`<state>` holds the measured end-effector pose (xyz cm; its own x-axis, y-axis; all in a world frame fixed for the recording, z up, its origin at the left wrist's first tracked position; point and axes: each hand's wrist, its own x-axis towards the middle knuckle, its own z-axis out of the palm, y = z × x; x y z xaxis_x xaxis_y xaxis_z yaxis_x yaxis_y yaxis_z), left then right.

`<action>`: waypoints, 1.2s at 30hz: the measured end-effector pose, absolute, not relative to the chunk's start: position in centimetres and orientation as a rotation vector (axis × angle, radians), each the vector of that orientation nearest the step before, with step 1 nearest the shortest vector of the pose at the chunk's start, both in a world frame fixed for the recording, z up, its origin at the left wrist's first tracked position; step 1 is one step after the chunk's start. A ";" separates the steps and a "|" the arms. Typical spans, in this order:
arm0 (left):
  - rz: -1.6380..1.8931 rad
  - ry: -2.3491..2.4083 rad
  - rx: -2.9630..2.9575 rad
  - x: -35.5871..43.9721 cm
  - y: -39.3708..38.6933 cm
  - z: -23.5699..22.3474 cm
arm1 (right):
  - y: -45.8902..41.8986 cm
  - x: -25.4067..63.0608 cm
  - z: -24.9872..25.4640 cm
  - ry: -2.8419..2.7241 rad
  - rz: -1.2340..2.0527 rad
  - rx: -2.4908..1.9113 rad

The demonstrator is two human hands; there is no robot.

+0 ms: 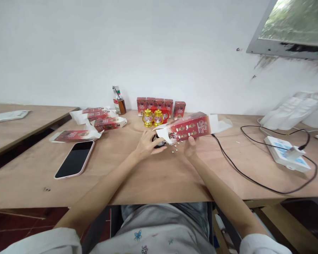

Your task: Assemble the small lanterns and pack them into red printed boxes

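A long red printed box [192, 128] with white flaps open at both ends is tilted above the table. My right hand [190, 147] grips it from below and in front, its thumb against the lower edge. My left hand [148, 145] is at the box's left end, with fingers curved around a small dark, round object [159, 141]. The flap and fingers partly hide that object, so its kind does not show. Small white pieces [175, 148] lie scattered on the table between my hands. Just behind stand two small gold lanterns [153, 118].
Several closed red boxes [159, 104] stand against the wall. Flattened or open boxes [106, 121] lie at left, near a phone [74, 159] and a bottle [119, 104]. A black cable [243, 173] runs right to a white power strip [286, 152], with white bags [291, 113] behind.
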<state>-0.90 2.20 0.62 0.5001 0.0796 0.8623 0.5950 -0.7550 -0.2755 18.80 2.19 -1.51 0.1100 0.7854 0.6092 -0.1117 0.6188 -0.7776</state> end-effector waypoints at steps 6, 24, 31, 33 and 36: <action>-1.433 -0.638 -1.977 0.0 1.3 1.3 | 1.7 18.3 1.6 -1.202 1.076 -0.515; -1.323 -0.826 -1.939 0.5 0.5 1.8 | 3.0 19.4 0.5 -0.812 1.680 -0.363; -1.266 -0.815 -1.988 0.3 0.5 1.7 | 3.1 19.4 0.3 -0.807 1.666 -0.389; -1.257 -0.832 -2.036 0.2 0.6 1.6 | 3.3 19.5 0.2 -0.810 1.665 -0.404; -1.232 -0.842 -2.092 0.0 0.7 1.5 | 3.4 19.6 0.1 -0.812 1.661 -0.422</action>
<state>0.00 0.68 1.47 0.3794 0.2313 0.8958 0.7505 -0.6432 -0.1518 19.57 3.39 0.13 -0.2547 0.9556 0.1484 -0.7041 -0.0781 -0.7058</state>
